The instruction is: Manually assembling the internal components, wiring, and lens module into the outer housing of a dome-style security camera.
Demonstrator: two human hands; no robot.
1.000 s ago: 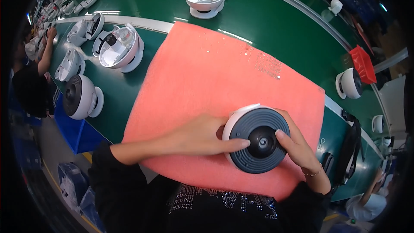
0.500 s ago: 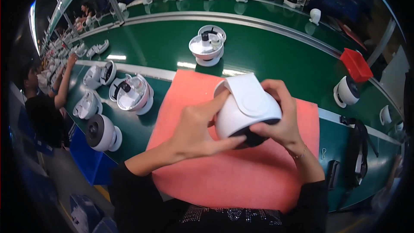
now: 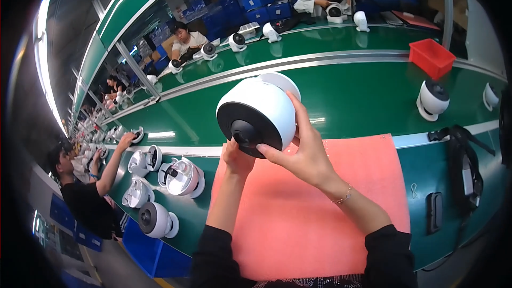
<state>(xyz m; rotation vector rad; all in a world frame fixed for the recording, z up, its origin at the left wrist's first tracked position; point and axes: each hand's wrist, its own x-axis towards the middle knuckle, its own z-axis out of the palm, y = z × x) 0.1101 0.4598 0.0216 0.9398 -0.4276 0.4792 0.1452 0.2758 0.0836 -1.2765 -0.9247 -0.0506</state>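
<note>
A round white security camera (image 3: 266,98) with a black front and protruding lens is held up above the far edge of a pink foam mat (image 3: 314,213). Its black face points toward me and down; the round white base sits behind it, at upper right. My left hand (image 3: 238,161) is closed on it from below, fingers partly hidden. My right hand (image 3: 308,154) wraps its right side, thumb at the lower edge of the black front. Left of the mat stand an opened camera housing (image 3: 184,177) with its inside showing and a finished-looking camera (image 3: 154,220).
More white shells (image 3: 137,192) lie at left, near a co-worker (image 3: 88,197) reaching toward the line. A red bin (image 3: 432,57) and another camera (image 3: 432,98) stand at right. A black strap (image 3: 464,165) and small black case (image 3: 434,212) lie beside the mat. People sit across the belt.
Both hands have lifted the camera away from me and turned it, so its black front now faces me. My view has tilted upward. The opened unit on the belt is no longer visible.
</note>
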